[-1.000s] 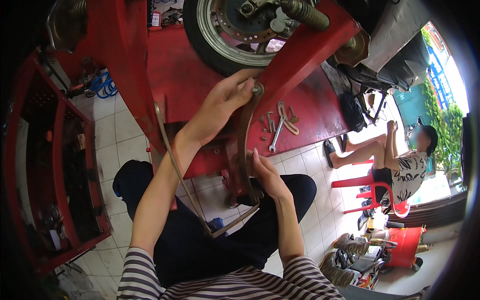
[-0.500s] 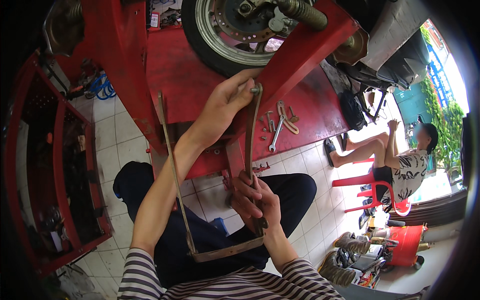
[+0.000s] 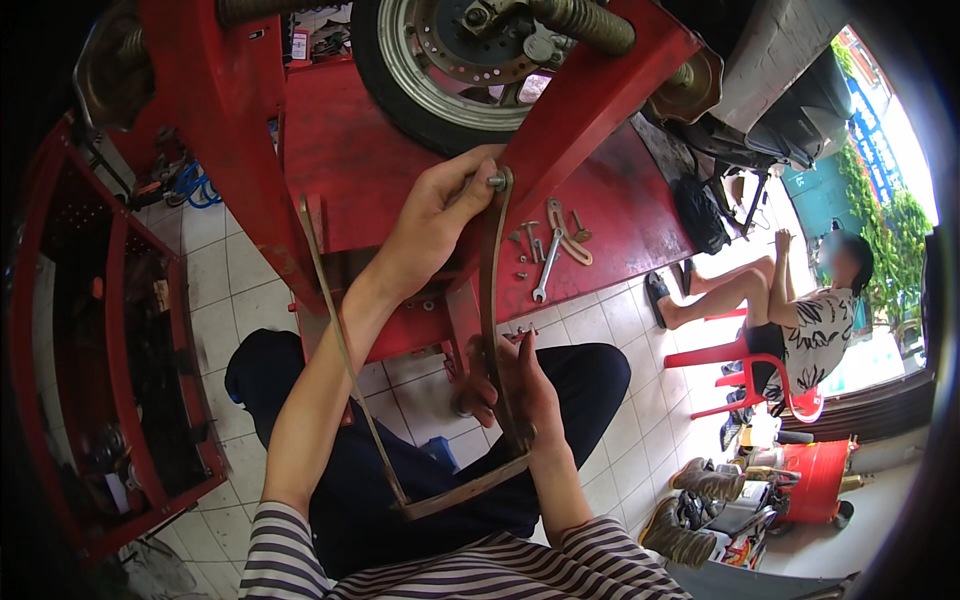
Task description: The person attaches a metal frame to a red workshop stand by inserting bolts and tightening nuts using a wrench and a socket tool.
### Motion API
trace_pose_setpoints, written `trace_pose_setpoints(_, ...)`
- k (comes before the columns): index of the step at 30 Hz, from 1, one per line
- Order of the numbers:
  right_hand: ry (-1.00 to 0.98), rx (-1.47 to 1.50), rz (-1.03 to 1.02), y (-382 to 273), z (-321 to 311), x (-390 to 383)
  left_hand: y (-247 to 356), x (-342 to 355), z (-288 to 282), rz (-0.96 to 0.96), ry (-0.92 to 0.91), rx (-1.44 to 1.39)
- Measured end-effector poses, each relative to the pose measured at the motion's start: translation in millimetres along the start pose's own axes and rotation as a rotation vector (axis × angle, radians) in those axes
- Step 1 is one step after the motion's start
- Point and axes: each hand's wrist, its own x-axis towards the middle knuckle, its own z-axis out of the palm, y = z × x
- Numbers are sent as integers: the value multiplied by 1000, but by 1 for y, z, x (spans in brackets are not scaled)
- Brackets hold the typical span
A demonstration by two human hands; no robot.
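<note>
A U-shaped flat metal bracket (image 3: pixel 466 485) hangs over my lap, its crosspiece nearest me and its two long arms reaching away. My left hand (image 3: pixel 436 212) is closed on a bolt (image 3: pixel 497 182) at the far end of the right arm, beside a red slanted post (image 3: pixel 590 105). The left arm of the bracket passes over my left forearm, its far end free. My right hand (image 3: pixel 530 395) is loosely curled round the lower right arm, thumb pointing up. To the right, a wrench (image 3: pixel 546 268), a slotted curved plate (image 3: pixel 572 240) and several bolts lie on the red platform (image 3: pixel 640 250).
A wheel (image 3: pixel 440 90) stands on the platform beyond my hands. On the left is a red open-shelved cabinet (image 3: pixel 150 370). A person sits on a red chair (image 3: pixel 745 375) at right. Shoes (image 3: pixel 705 480) and a red drum (image 3: pixel 812 482) are at lower right.
The fingers of my right hand have loosened and spread somewhat on the bracket. My left hand keeps its grip on the bolt. The whole view has shifted slightly.
</note>
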Motion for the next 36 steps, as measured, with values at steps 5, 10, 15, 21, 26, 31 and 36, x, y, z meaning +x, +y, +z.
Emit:
trace_pose_setpoints(5, -92, -25, 15, -3, -1, 2, 4, 0, 4, -24, 32, -13)
trace_pose_setpoints(10, -152, -164, -17, -8, -5, 2, 0, 0, -2, -86, 21, -165)
trace_pose_setpoints(15, -148, -86, -24, -2, -11, -2, 3, 1, 3, -139, 57, -280)
trace_pose_setpoints(21, -9, -108, -68, -2, -1, -5, -2, 2, -4, -147, 58, -255)
trace_pose_setpoints(26, 32, -511, 131, -35, 17, -2, -5, 3, -5, -121, 29, -284)
trace_pose_setpoints(31, 49, -788, -26, -35, 21, -8, -1, 1, -2, -116, -7, -296)
trace_pose_setpoints(36, 16, -799, -116, -27, 12, -11, 4, 0, 7, -72, 46, -311)
